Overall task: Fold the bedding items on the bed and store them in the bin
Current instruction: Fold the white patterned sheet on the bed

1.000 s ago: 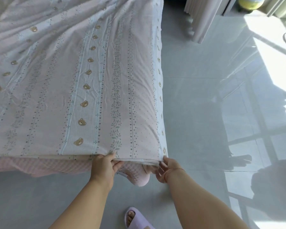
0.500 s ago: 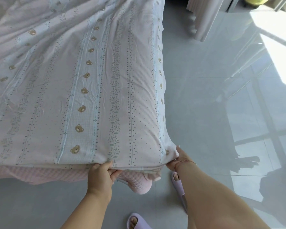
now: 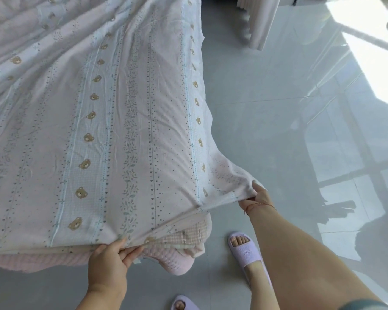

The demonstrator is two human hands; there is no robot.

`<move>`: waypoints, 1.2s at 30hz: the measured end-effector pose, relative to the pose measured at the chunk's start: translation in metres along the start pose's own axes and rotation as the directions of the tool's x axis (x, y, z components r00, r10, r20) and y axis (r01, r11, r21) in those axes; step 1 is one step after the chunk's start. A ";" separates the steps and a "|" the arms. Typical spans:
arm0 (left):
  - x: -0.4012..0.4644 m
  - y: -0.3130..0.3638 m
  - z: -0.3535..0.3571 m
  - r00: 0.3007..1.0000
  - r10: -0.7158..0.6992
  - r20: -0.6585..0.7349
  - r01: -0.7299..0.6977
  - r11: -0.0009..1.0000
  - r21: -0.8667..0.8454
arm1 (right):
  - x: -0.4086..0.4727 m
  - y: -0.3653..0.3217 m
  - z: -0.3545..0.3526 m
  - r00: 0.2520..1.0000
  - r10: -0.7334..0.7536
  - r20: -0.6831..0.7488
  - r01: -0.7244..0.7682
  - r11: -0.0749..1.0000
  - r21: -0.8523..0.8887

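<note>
- I see the left hand nearest, pinching the near hem of the bear-print sheet.
- Just right of it, a pink quilted blanket hangs underneath.
- The right hand grips the sheet's corner, pulled off the bed (over grey floor).
- Beyond both hands, the sheet lies spread.

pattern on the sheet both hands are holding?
Pale pink sheet with lengthwise stripes of brown teddy bears, grey leafy vines and small hearts; head view.
</note>
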State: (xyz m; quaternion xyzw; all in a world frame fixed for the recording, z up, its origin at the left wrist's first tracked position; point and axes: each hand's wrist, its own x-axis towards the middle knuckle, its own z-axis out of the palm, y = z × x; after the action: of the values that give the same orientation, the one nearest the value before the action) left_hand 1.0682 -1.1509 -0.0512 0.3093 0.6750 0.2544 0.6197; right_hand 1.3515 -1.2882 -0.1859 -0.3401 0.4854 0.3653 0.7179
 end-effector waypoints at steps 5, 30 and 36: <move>0.002 -0.001 0.003 1.000 0.003 -0.025 -0.003 1.000 0.001 | 0.005 -0.023 -0.005 0.986 -0.148 -0.080 0.144 0.988 -0.055; -0.009 0.014 0.024 0.932 -0.218 -0.291 0.264 0.956 0.127 | -0.048 -0.131 -0.018 0.837 -0.443 -0.320 0.144 0.744 -0.653; -0.026 0.067 0.030 0.953 0.231 -0.198 -0.058 0.777 0.627 | -0.112 -0.105 0.037 0.923 -0.381 0.049 0.371 0.851 -0.371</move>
State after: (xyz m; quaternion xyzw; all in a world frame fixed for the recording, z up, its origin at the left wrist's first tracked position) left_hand 1.1061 -1.1257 0.0121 0.5086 0.7709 0.1071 0.3682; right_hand 1.4283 -1.3317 -0.0546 -0.5634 0.3403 0.2989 0.6909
